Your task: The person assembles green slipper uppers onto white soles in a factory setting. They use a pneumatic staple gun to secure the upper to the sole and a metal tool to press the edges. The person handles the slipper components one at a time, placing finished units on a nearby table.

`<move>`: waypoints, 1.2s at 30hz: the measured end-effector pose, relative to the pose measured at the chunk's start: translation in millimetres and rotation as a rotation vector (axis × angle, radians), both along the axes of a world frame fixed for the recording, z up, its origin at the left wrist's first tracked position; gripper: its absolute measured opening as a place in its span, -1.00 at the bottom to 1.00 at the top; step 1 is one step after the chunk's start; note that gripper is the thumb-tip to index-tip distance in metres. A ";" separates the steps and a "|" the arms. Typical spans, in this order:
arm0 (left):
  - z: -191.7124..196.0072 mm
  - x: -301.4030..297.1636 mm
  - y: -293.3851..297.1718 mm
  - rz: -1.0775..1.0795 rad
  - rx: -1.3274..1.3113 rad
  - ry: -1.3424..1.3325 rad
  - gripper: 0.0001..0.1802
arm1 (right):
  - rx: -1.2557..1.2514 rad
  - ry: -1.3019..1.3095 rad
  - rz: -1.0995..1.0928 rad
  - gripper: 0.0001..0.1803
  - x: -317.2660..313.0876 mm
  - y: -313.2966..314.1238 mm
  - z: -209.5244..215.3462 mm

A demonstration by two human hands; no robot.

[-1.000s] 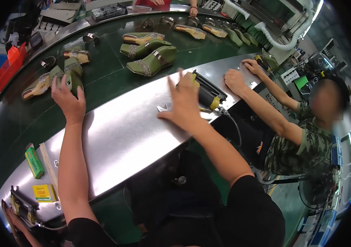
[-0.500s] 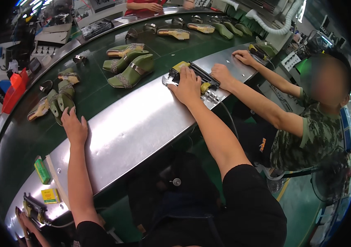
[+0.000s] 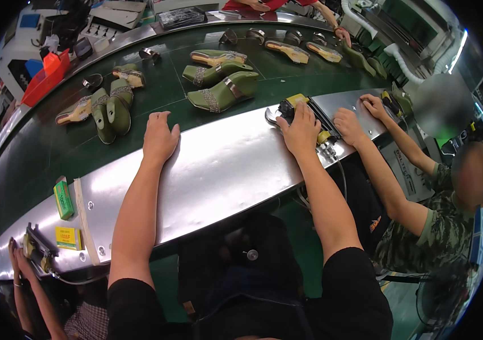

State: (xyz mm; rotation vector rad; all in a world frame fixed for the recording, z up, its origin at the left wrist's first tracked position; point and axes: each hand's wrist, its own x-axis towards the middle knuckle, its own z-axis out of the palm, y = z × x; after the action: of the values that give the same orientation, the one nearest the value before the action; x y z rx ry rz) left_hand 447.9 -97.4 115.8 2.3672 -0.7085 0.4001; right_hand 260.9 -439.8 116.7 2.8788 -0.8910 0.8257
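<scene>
My left hand [image 3: 161,139] rests at the far edge of the metal bench top [image 3: 213,175], fingers extended and thumb apart, with nothing in it. To its left on the green belt, apart from it, lies a pair of green shoe lasts with glittery straps [image 3: 119,107]. Another pair of strapped lasts [image 3: 218,93] lies beyond, between my hands. My right hand [image 3: 302,133] lies with outstretched fingers over a yellow and black staple gun [image 3: 295,102] on the bench. The hand covers part of this tool, and a hose hangs from its near end.
At my right, a co-worker in camouflage rests a closed hand [image 3: 348,126] beside the staple gun. A person in red touches lasts [image 3: 357,56] on the far belt. On my left are a green box [image 3: 64,199], a yellow box [image 3: 69,238] and another staple gun [image 3: 38,249].
The view has swung, shifting the scene rightward. My left hand has drawn away from the left pair of lasts onto the bench edge. My right hand stays on the staple gun.
</scene>
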 end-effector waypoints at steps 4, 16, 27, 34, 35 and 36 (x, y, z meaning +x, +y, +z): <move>-2.5 11.9 7.1 -0.010 -0.269 0.158 -0.53 | -0.039 -0.023 0.004 -0.11 -1.2 -3.5 -3.4; -14.9 26.3 5.9 -0.066 -0.403 0.186 -0.57 | -0.072 -0.006 0.001 -0.30 -7.9 1.7 6.3; -16.6 17.8 -2.1 -0.117 -0.337 0.232 -0.58 | -0.070 -0.143 0.055 -0.37 -24.0 -7.7 6.0; -16.0 18.8 -1.1 -0.075 -0.312 0.139 -0.57 | -0.154 -0.127 0.017 -0.43 -15.3 -5.6 5.9; -16.8 19.3 -4.0 -0.082 -0.323 0.131 -0.57 | -0.166 -0.134 0.016 -0.44 -15.1 -8.9 3.0; -15.0 17.2 -5.2 -0.080 -0.341 0.165 -0.57 | -0.152 -0.130 0.025 -0.43 -17.1 -11.3 2.2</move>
State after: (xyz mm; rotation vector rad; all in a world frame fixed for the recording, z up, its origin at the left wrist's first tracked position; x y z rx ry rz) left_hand 465.1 -102.6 100.8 2.0167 -0.6021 0.2634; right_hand 243.8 -451.1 118.9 2.7375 -0.7668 1.0451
